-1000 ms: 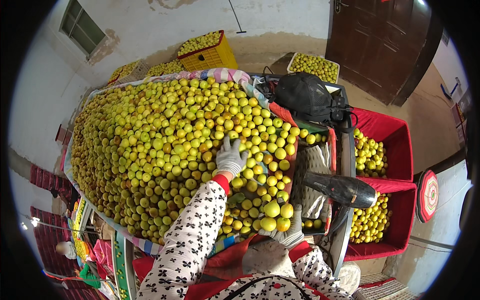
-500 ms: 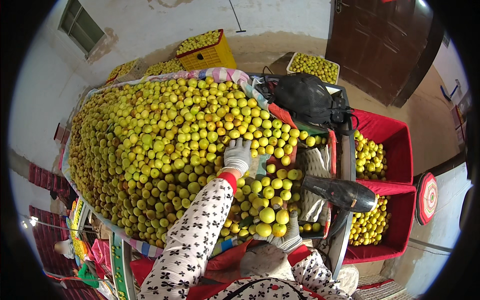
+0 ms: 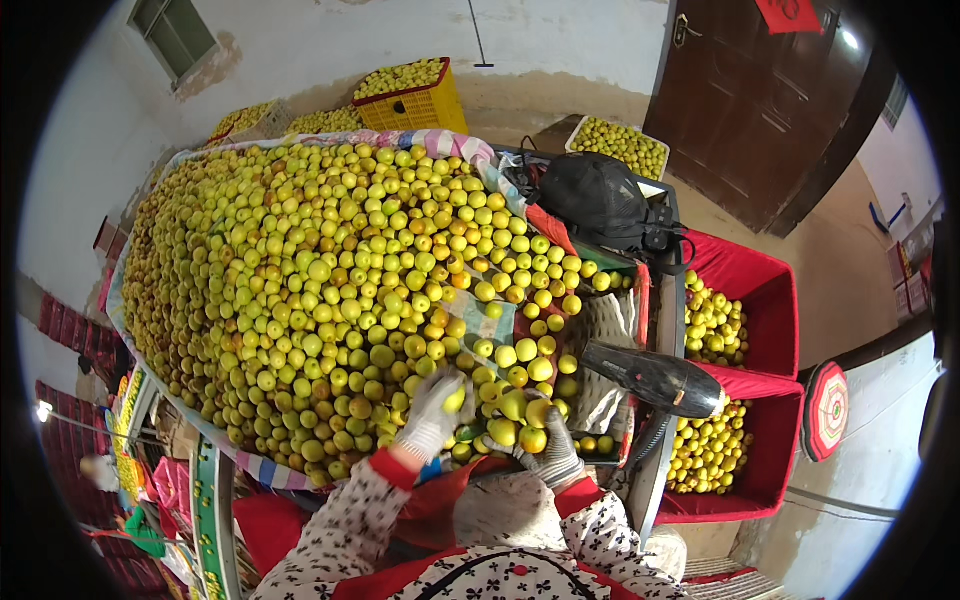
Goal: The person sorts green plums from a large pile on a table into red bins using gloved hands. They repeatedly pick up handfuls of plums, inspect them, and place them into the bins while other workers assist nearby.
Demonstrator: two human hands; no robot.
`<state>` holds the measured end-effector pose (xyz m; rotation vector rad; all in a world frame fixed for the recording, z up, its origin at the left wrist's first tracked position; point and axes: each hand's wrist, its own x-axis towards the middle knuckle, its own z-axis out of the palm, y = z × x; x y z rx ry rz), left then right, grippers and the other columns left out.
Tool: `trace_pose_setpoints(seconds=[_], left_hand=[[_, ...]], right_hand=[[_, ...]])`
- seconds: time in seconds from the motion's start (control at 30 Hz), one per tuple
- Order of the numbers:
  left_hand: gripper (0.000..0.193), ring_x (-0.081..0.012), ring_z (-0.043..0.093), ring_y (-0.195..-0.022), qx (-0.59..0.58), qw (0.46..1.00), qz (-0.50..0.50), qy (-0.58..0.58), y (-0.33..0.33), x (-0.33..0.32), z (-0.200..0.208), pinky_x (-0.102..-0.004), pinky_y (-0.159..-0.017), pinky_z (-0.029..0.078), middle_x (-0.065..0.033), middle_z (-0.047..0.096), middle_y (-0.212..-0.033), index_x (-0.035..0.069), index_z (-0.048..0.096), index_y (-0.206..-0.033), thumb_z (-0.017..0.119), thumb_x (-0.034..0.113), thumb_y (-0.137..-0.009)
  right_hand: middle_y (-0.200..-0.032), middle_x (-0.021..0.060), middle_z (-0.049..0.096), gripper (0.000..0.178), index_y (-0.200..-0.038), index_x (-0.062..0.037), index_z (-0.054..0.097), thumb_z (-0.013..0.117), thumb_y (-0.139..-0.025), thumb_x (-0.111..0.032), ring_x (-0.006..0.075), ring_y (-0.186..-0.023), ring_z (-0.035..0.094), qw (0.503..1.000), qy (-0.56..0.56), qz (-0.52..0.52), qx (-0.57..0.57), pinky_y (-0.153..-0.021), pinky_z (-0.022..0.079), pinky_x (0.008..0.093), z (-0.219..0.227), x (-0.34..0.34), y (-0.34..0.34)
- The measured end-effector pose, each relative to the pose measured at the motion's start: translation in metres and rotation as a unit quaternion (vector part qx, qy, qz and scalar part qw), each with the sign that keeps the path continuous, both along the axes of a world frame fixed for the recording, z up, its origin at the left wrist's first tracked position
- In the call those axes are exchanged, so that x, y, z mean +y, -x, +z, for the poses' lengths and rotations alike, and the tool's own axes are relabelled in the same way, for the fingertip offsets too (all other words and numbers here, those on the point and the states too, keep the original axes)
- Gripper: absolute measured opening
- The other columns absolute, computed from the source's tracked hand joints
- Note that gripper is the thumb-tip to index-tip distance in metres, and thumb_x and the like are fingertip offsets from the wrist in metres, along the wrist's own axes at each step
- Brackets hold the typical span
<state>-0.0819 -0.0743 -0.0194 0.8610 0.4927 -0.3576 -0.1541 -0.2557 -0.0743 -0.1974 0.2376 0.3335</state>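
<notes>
A large heap of small round yellow-green fruits (image 3: 280, 290) spreads over a cloth-lined table. My left hand (image 3: 432, 412), in a grey-white glove and a little blurred, is at the heap's near edge with its fingers closed on a yellow-green fruit (image 3: 454, 399). Close by on the right, my right hand (image 3: 556, 452), also gloved, is turned up and curled around several fruits (image 3: 532, 440), which rest against its fingers and palm. Beyond both hands, a patch of striped cloth (image 3: 490, 322) shows between the loose fruits.
A black hair dryer (image 3: 655, 380) lies across the table's right end, below a black backpack (image 3: 595, 198). Two red-lined bins (image 3: 775, 300) of fruit stand to the right. A yellow crate (image 3: 425, 108) and a white crate (image 3: 620, 145) of fruit are by the far wall.
My left hand has drawn back from the middle of the heap toward my right hand and now has a fruit in it. My right hand stays curled around its fruits.
</notes>
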Motion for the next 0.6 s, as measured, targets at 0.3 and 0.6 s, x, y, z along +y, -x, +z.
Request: trace_pose_setpoints(seconds=[0.3,0.6], left_hand=[[0.076,-0.0294,0.049,-0.125,0.05,0.958,0.079,0.272,0.144,0.039,-0.016,-0.0441,-0.106,0.042,-0.0097,0.05,-0.136,0.015,0.041,-0.14,0.041,0.071,-0.088],[0.063,-0.0278,0.045,-0.129,-0.216,0.916,0.272,0.201,0.232,0.128,-0.055,-0.0404,-0.11,0.036,-0.0115,0.043,-0.143,0.012,0.033,-0.143,0.058,0.039,-0.091]], right_hand=[[-0.133,0.0164,0.048,0.056,-0.121,-0.0154,0.058,0.071,-0.077,-0.048,0.0395,-0.113,0.053,0.388,0.762,0.14,-0.499,-0.096,0.045,0.0509,0.095,0.087,0.012],[-0.128,0.0117,0.054,0.054,-0.124,-0.0148,0.056,0.068,-0.08,-0.045,0.0366,-0.111,0.055,0.399,0.654,0.137,-0.628,-0.094,0.045,0.0497,0.11,0.161,0.011]])
